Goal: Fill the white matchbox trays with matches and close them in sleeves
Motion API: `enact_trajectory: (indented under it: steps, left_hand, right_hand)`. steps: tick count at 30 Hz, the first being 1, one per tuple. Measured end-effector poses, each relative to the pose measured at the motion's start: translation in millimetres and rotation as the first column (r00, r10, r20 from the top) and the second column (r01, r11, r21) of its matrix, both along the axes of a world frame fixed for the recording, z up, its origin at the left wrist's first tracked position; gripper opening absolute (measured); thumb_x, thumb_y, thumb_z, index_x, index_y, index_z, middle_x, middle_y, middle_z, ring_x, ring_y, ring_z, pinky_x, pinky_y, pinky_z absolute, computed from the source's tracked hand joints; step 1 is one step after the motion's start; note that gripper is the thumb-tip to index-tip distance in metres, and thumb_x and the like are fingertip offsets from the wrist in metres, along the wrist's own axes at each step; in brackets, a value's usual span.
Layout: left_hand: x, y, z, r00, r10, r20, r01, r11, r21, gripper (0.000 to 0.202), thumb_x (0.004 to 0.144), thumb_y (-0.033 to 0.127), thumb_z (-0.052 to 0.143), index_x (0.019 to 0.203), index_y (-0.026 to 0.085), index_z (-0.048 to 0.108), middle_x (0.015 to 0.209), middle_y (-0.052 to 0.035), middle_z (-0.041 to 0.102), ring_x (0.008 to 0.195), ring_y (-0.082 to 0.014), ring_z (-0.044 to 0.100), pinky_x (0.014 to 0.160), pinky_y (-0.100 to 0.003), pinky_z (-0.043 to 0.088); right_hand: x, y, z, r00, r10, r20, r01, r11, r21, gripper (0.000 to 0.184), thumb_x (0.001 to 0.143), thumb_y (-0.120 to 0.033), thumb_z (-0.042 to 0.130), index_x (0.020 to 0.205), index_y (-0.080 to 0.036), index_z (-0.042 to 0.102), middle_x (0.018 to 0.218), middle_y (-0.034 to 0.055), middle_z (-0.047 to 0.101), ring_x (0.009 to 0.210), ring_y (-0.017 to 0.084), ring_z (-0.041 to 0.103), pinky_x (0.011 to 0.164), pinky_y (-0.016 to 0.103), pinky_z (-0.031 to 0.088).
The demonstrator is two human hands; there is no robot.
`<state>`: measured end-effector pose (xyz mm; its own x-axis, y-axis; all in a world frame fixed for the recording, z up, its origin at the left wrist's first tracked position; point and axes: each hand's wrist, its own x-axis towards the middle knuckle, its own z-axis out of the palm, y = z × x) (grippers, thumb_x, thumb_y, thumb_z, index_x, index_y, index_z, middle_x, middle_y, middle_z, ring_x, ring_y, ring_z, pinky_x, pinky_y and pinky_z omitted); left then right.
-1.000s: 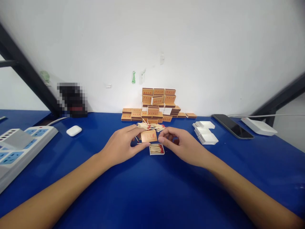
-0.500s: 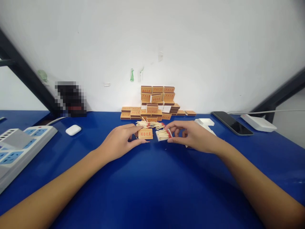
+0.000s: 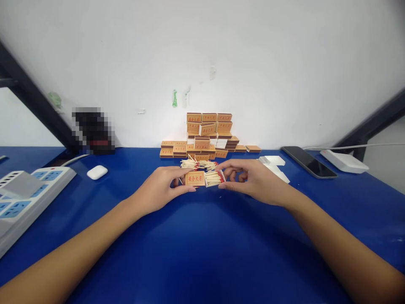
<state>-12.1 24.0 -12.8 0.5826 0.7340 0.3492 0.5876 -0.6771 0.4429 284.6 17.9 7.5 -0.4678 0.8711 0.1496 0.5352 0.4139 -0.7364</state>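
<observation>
Left hand (image 3: 164, 183) pinches the sleeve (image 3: 195, 178) between thumb and fingers, label up. Right hand (image 3: 249, 179) grips the open tray (image 3: 211, 185) by its outer end, matches (image 3: 214, 177) showing, red heads toward that hand. Sleeve and tray meet end to end between the hands, in front of the loose matches (image 3: 207, 165); cannot tell if the tray's edge has entered.

To do it well, I judge: hold the sleeve lightly so its mouth stays square, bring the tray level and in line, check no match rides above the rim, then push gently from the outer end. A skewed corner could catch the thin card.

Against the frame a second ago: tray then lay on the table (image 3: 190, 253), right hand off it; half a second ago held, but with a gap to the sleeve. Gap now closed
</observation>
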Motion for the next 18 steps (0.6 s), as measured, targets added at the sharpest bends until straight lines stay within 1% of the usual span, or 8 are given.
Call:
enact_trajectory:
  steps: [4,8,13,18]
  left_hand:
    - [0.5,-0.3,1.2,1.0,-0.012,0.006,0.012,1.0,0.004,0.048,0.094,0.042,0.075,0.138,0.027,0.068,0.076,0.0037,0.063,0.06,-0.0111,0.051,0.059,-0.023,0.041]
    - [0.1,-0.6,2.6,0.999,-0.039,0.007,0.039,0.999,0.015,0.044,0.093,0.039,0.075,0.135,0.026,0.069,0.077,0.0034,0.064,0.06,-0.0107,0.051,0.059,-0.022,0.041]
    - [-1.2,0.3,2.3,0.999,-0.043,0.014,0.042,0.999,0.019,0.046,0.093,0.039,0.076,0.136,0.026,0.069,0.079,0.0028,0.066,0.061,-0.0107,0.052,0.061,-0.023,0.043]
    - [-1.2,1.8,1.7,0.998,-0.052,0.033,0.052,0.999,0.002,0.048,0.092,0.038,0.077,0.137,0.028,0.068,0.078,0.0031,0.067,0.06,-0.0106,0.051,0.061,-0.023,0.044]
  right_hand:
    - [-1.7,-2.4,1.9,1.0,0.007,0.023,-0.007,1.0,-0.001,0.038,0.084,-0.044,0.077,0.115,-0.023,0.072,0.083,0.0002,0.071,0.071,0.016,0.064,0.062,0.029,0.048]
    - [-2.5,-4.7,5.2,0.998,0.009,0.065,-0.01,1.0,0.016,0.034,0.083,-0.04,0.077,0.112,-0.023,0.073,0.081,-0.0001,0.07,0.069,0.015,0.063,0.061,0.028,0.049]
    - [-3.4,-7.1,8.1,0.999,-0.001,0.053,0.0,1.0,0.009,0.031,0.083,-0.036,0.077,0.11,-0.022,0.072,0.078,-0.0016,0.067,0.065,0.014,0.061,0.058,0.027,0.048]
    - [-4.1,-6.2,5.5,0.999,-0.007,0.034,0.006,0.999,0.033,0.031,0.084,-0.035,0.076,0.113,-0.023,0.072,0.079,-0.0017,0.067,0.066,0.013,0.059,0.059,0.027,0.048]
